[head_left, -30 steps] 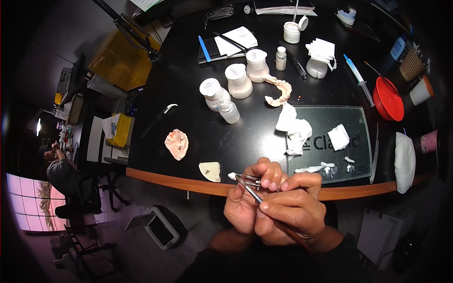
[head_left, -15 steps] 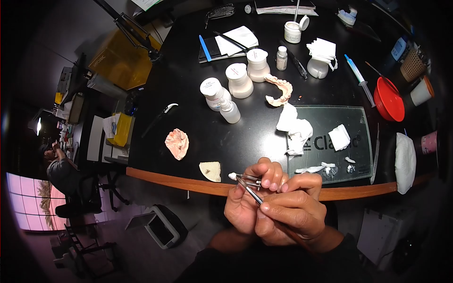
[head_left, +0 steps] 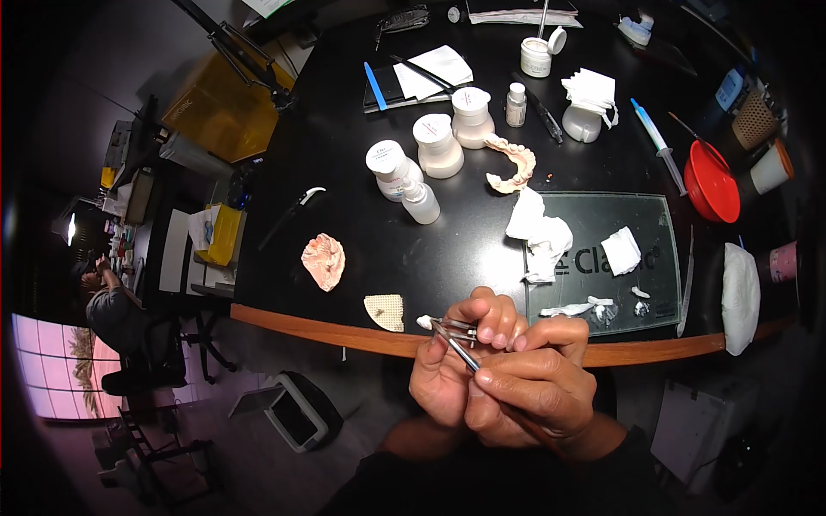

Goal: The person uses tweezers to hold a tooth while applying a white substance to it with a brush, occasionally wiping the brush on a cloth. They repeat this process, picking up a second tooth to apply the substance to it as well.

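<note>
Both hands meet at the bench's wooden front edge. My left hand (head_left: 456, 370) is closed round a metal clamp-like tool (head_left: 462, 325), whose tip bears a small white piece (head_left: 424, 322). My right hand (head_left: 546, 378) pinches a thin brush-like instrument (head_left: 463, 353) with a metal ferrule; its tip lies beside the white piece. Whether the tip touches the piece I cannot tell. Left of the hands lies a beige textured block (head_left: 384, 312), with a pink cast (head_left: 323, 262) farther left.
Behind the hands stand powder jars (head_left: 438, 146), a dropper bottle (head_left: 421, 202) and a horseshoe-shaped cast (head_left: 511, 164). A glass slab (head_left: 654, 284) with crumpled tissue (head_left: 540, 236) lies right, near a red bowl (head_left: 713, 182). Another person (head_left: 120, 314) sits at the far left.
</note>
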`<action>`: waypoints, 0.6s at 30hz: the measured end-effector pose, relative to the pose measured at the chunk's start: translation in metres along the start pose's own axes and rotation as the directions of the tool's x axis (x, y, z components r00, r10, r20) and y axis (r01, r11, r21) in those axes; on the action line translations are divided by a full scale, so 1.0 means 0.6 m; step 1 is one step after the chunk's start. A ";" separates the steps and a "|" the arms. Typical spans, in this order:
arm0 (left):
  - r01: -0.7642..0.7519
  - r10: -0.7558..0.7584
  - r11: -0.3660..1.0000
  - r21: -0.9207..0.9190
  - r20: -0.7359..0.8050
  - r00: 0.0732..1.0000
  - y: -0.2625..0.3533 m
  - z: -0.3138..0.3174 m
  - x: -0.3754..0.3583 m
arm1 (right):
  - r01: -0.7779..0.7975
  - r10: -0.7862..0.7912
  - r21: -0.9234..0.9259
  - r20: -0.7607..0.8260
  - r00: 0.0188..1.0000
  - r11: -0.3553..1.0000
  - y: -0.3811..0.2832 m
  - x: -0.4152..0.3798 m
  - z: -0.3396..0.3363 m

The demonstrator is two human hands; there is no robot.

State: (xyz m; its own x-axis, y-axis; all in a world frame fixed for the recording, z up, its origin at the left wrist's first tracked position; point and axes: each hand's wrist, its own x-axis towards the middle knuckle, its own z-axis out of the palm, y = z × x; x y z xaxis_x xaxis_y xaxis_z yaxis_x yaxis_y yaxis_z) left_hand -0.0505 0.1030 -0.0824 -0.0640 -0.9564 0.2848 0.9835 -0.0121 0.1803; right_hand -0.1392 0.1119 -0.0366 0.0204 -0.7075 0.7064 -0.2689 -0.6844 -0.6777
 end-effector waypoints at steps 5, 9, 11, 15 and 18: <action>-0.006 0.006 1.000 0.013 0.000 1.000 0.000 -0.002 0.001 | 0.002 -0.002 0.008 0.011 1.000 1.000 0.000 -0.001 -0.001; -0.007 0.008 1.000 0.009 -0.005 1.000 0.000 0.000 0.001 | -0.013 0.014 0.042 -0.014 1.000 0.999 -0.002 0.000 -0.003; -0.010 0.010 1.000 0.007 -0.007 1.000 0.000 0.001 0.000 | -0.011 0.011 0.036 -0.013 1.000 0.999 0.000 -0.001 -0.001; -0.013 0.013 1.000 0.005 -0.008 1.000 0.000 0.000 0.000 | -0.017 0.018 0.047 -0.011 1.000 0.999 -0.001 0.001 0.002; -0.021 0.021 1.000 0.013 -0.006 1.000 0.000 0.000 0.000 | -0.019 0.018 0.049 0.011 1.000 0.999 0.000 0.001 -0.002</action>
State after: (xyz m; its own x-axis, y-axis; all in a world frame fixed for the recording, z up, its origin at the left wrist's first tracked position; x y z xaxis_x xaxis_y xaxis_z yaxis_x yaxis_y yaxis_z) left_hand -0.0504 0.1030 -0.0823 -0.0422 -0.9584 0.2825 0.9823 0.0118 0.1868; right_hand -0.1403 0.1119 -0.0360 0.0263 -0.7218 0.6916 -0.2214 -0.6788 -0.7001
